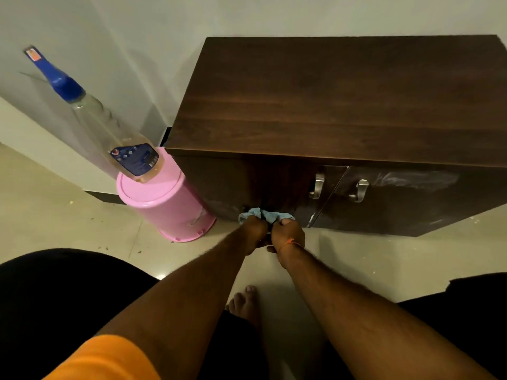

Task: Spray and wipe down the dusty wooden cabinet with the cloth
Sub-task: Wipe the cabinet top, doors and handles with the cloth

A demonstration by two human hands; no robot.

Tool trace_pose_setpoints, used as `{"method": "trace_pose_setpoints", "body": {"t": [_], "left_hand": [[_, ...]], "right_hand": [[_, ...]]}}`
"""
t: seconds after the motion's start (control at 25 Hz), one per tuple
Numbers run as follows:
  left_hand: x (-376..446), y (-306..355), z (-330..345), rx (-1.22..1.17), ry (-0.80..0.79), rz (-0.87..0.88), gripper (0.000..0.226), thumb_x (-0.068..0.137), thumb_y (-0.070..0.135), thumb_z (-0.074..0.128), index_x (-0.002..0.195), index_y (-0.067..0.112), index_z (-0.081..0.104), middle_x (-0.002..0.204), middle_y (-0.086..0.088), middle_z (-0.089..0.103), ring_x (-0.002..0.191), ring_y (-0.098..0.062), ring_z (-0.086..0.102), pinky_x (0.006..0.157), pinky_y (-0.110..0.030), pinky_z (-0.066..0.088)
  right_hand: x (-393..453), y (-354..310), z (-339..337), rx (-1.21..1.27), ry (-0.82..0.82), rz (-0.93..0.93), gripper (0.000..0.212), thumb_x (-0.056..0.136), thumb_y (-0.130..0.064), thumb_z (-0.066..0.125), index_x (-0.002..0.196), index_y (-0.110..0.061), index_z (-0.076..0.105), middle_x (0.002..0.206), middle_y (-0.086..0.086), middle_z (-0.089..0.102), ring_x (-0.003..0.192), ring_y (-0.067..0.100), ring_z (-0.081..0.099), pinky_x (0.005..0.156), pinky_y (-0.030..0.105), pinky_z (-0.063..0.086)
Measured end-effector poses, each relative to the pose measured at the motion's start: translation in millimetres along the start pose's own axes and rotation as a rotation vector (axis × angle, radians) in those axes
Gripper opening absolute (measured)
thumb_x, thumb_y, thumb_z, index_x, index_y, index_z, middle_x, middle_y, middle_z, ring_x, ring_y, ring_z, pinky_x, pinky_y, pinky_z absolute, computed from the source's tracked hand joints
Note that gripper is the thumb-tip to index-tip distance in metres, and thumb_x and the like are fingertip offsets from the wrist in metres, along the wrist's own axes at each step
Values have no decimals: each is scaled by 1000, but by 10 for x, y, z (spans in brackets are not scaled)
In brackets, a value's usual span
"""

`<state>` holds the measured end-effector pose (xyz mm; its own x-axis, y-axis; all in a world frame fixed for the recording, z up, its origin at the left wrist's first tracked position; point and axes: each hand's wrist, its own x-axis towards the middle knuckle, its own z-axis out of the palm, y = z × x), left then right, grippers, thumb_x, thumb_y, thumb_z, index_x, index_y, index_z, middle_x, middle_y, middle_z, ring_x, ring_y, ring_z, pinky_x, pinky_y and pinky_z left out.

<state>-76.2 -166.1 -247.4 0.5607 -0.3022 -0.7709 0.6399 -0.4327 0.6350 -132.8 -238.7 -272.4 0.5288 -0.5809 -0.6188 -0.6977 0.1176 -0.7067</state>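
Observation:
A dark wooden cabinet (337, 105) stands against the wall, with two doors and two metal handles (318, 185). A light blue cloth (270, 215) is pressed against the bottom edge of the left door. My left hand (256, 231) and my right hand (288, 234) both grip the cloth, close together near the floor. White dusty smears show on the right door (417, 178). A tall clear spray bottle (90, 116) with a blue nozzle stands on an upturned pink bucket (167, 207), left of the cabinet.
The pink bucket touches the cabinet's left front corner. The floor (68, 220) is pale tile with small specks of dirt. My bare foot (244, 303) rests on the tile between my knees. A white wall runs behind the cabinet.

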Motion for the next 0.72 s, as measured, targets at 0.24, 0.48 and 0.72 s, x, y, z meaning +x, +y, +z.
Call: {"method": "trace_pose_setpoints", "body": {"t": [0.24,0.48,0.72], "left_hand": [[332,-247,96,-34,61,-48,24,110,7,44,110,8,68,99,-10,73,75,-20,69,51,-25,58],[436,-287,115,-132,120,-104,22,112,11,39,112,12,61,91,-7,68,74,-18,65,46,-24,54],[427,-313,-149,-322,213,-81,28,111,11,46,133,5,62,114,-13,71,88,-21,67,71,-32,55]], "right_hand": [[195,92,24,177,-110,126,24,108,-24,57,88,-26,69,80,3,73,59,22,69,51,31,56],[275,165,133,205,-178,220,22,109,-28,52,100,-23,72,88,6,75,61,20,66,56,31,48],[148,66,358,263,-383,308,29,112,-31,44,132,-23,64,114,2,69,110,23,64,85,47,57]]}}
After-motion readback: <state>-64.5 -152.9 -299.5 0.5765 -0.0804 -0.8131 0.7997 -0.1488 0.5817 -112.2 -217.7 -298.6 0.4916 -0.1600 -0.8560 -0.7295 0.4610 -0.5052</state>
